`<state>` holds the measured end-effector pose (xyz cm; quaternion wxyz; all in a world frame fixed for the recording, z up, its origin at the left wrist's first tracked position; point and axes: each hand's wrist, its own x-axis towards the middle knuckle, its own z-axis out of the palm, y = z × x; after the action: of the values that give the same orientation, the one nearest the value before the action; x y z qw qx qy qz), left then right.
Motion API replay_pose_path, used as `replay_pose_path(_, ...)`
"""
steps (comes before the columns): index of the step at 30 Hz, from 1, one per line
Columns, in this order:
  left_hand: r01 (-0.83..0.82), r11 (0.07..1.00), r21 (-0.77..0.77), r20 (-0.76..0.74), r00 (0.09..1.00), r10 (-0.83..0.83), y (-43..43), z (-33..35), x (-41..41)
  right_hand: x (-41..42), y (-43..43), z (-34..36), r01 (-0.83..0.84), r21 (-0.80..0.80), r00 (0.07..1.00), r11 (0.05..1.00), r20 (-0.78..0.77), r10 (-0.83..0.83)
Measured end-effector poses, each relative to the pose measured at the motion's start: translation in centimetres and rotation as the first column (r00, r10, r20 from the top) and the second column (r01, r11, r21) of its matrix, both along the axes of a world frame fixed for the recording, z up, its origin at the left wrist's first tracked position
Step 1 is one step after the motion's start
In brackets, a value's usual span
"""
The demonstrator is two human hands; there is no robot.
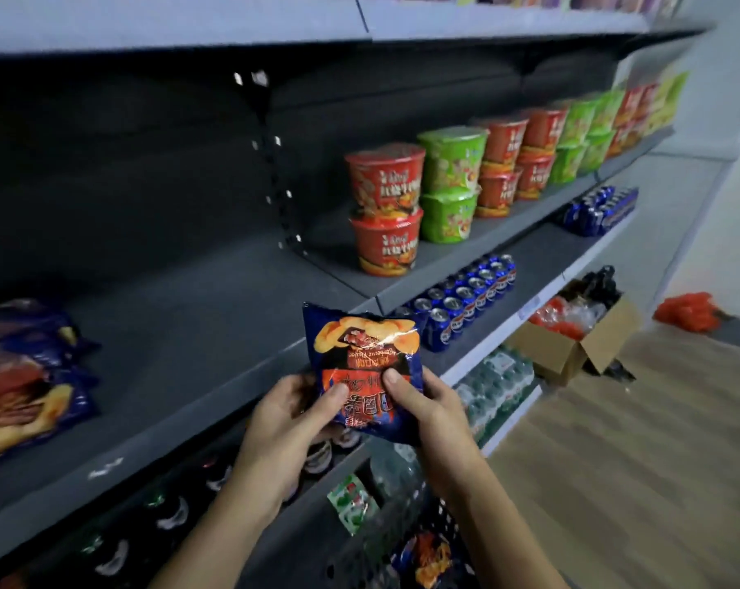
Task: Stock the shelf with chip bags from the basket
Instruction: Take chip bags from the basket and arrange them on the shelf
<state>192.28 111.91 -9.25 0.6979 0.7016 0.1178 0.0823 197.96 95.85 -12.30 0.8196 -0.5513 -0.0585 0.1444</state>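
While hands [351, 414] grip chip bag [366, 367], grey shelf [198, 333] (mostly bare) behind

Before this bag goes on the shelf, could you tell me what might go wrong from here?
The chip bag is upside down in both hands, left hand and right hand, so it may be shelved with its print inverted. The shelved bags lie slumped near the shelf edge; a nudge could tip them off.

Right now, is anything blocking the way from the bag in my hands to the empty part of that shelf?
Nothing visible. The bag is held by both hands in front of the shelf, whose middle is bare. Chip bags lie far left, noodle cups stand to the right.
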Motion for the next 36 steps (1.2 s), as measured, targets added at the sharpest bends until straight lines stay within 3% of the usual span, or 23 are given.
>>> replay_pose_path(7,-0.217,0.976,-0.019,0.108,0.97,0.218,8.9,5.9,-3.6,-0.3,9.9,7.0,-0.236,-0.012,0.963,0.972,0.129,0.235)
replay_pose_path(16,-0.45,0.893,-0.023,0.205,0.872,0.444,19.6,9.0,-11.0,-4.0,23.6,11.1,-0.483,-0.103,0.847,0.87,0.199,0.493)
replay_pose_path(27,-0.547,0.835,-0.061,0.18,0.817,0.548,24.1,9.7,-14.4,-5.7,29.0,12.6,-0.496,-0.104,0.834,0.862,0.218,0.507)
replay_pose_path(32,-0.524,0.846,0.095,0.158,0.847,0.507,25.3,10.9,-14.7,-4.0,29.2,12.8,-0.329,-0.085,0.906,0.941,0.254,0.339)
replay_pose_path(36,-0.455,0.858,0.237,0.116,0.891,0.44,26.7,12.3,-14.5,-3.1,28.0,13.4,-0.432,-0.301,0.798,0.85,0.312,0.516)
